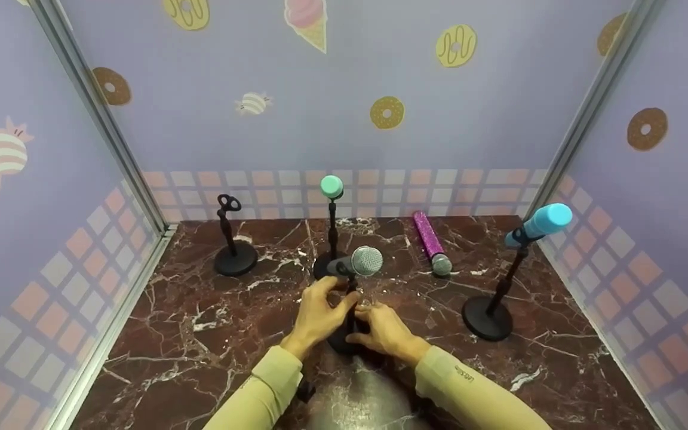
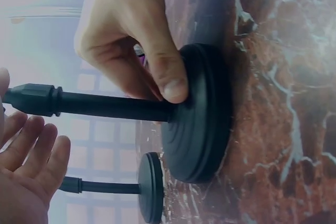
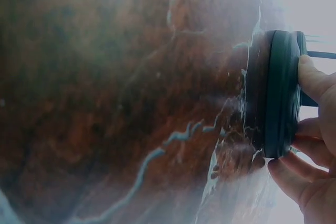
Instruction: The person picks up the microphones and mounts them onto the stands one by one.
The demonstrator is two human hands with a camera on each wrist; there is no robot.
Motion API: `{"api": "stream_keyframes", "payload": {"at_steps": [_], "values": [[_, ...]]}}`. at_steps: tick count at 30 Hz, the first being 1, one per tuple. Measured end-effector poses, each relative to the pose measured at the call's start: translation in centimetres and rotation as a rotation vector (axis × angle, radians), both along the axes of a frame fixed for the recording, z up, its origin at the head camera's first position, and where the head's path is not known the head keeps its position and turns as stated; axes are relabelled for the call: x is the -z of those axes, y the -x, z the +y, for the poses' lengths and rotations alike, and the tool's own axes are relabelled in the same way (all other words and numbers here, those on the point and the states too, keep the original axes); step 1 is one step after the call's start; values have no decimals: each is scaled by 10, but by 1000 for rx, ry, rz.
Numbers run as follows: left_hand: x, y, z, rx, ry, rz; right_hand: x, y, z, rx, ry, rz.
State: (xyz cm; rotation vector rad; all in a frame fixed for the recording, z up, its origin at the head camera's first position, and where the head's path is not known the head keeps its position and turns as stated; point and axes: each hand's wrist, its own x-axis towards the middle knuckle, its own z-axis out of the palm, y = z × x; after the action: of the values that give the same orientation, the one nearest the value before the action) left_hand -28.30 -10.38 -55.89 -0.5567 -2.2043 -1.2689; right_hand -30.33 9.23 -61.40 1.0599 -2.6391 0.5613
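Note:
Right in front of me, a microphone with a silver mesh head (image 1: 368, 261) and grey body sits tilted in the clip of a black microphone stand (image 2: 199, 145). My left hand (image 1: 319, 313) is at the upper pole, thumb and index finger about it. In the left wrist view its other fingers (image 2: 44, 150) extend loosely beside the pole. Low down, my right hand (image 1: 387, 331) grips the round base, thumb on the top face and fingers at the rim, as the right wrist view shows. The base (image 3: 281, 98) stands on the marbled table.
Behind is a stand holding a mint-topped microphone (image 1: 332, 187). A clip-topped stand (image 1: 235, 258) without a microphone is at left, a blue microphone (image 1: 547, 220) on its stand at right. A glittery purple microphone (image 1: 428, 234) lies at the back. Patterned walls (image 1: 344, 137) enclose the table.

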Motion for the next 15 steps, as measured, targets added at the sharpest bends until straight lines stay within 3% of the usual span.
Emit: {"api": "stream_keyframes", "payload": {"at_steps": [8,15], "values": [[-5,3,6,20,-36,-4,0,-3,1,14,4,-23],[-13,1,12,5,-116,-99,-3,0,-1,27,-24,-24]]}}
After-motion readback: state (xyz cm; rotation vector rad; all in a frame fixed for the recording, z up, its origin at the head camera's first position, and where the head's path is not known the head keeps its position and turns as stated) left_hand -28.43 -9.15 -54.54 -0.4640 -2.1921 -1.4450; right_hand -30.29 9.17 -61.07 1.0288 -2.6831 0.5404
